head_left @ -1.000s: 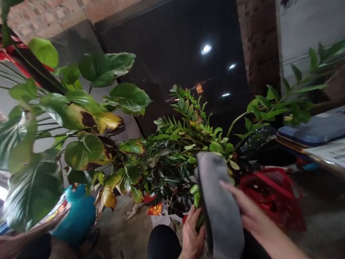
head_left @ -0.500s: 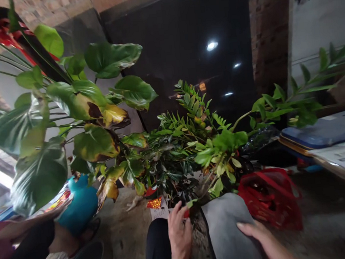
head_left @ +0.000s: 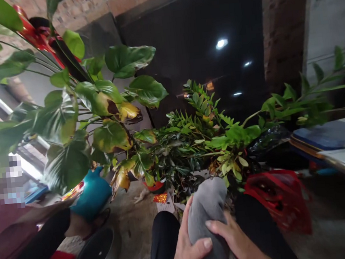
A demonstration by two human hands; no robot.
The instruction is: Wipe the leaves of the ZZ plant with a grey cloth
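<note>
Between my knees I hold a soft grey cloth item (head_left: 209, 207) with a rounded upper end; its exact kind I cannot make out. Wrapped along its left side is my left hand (head_left: 189, 242), thumb across the front. From the right, my right hand (head_left: 231, 233) presses its thumb on the cloth, and its other fingers are mostly hidden behind. Beyond the bundle, low dark-leaved plants (head_left: 176, 170) spread close by. Next to them lies a card with a glittery red and gold patch (head_left: 161, 198).
A large-leaved plant (head_left: 109, 135) leans in at left. Beneath it are a teal pot (head_left: 95, 196), a grey basin (head_left: 94, 255) and a seated person's leg (head_left: 34, 250). On the right are a red plastic bag (head_left: 278, 200) and a blue folder-like stack (head_left: 331, 133).
The grey item moved left off my right knee to between my knees, standing more upright and bunched. My left hand, previously empty, now grips it too. The view has shifted left.
</note>
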